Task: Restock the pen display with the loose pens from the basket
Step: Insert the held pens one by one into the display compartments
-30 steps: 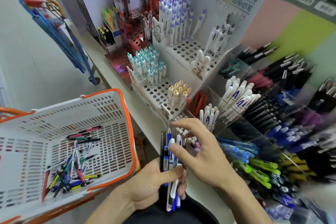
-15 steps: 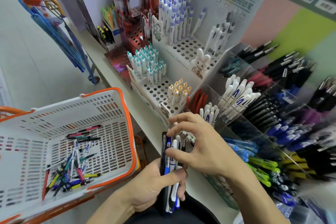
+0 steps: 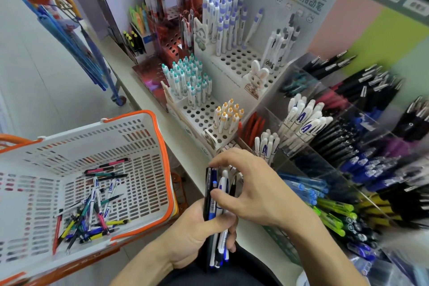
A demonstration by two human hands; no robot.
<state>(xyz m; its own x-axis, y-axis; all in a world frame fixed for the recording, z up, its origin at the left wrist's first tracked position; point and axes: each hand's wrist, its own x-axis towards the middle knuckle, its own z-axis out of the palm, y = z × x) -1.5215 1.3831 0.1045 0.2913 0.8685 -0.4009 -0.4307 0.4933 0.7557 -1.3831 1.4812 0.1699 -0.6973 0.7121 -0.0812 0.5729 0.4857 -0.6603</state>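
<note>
The right hand point(image 3: 253, 195) is dropping closer onto the pens point(image 3: 214, 195), thumb and fingers pinching one from the bunch the left hand point(image 3: 197, 230) is gripping; sorting is continuing, more waiting in the basket point(image 3: 162, 146).

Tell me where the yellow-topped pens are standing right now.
In the head view, the yellow-topped pens stand in the lowest perforated white tier, right of centre, below the teal-topped pens and left of the red pens.
</note>
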